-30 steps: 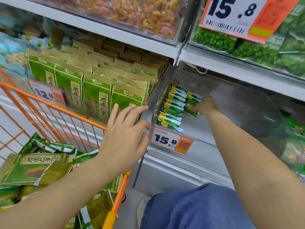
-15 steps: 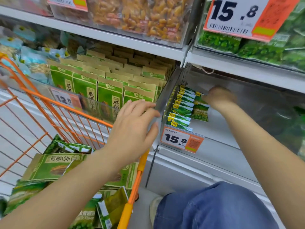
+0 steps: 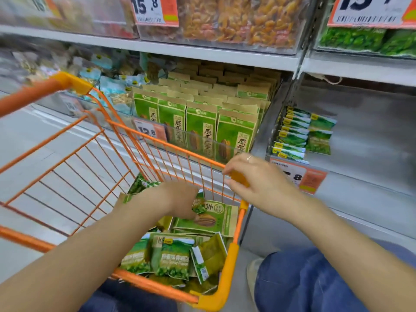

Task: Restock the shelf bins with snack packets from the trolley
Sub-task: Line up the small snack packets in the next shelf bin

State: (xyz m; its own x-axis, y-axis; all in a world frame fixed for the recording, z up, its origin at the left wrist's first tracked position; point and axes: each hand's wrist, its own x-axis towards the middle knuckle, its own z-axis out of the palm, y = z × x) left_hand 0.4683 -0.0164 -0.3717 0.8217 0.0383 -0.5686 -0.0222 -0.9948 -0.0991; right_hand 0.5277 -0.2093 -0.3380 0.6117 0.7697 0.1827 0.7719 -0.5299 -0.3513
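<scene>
Supermarket shelving backs an orange trolley [image 3: 227, 262]. Left hand [image 3: 180, 199] reaches among its green snack packets [image 3: 173, 257], finger state hidden; right hand [image 3: 258, 179], fingers curled together, grips the rim. Grabbing blind could snag a wrong packet for the half-empty bin [image 3: 360, 136].

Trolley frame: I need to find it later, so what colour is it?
Orange, clearest in the head view.
</scene>
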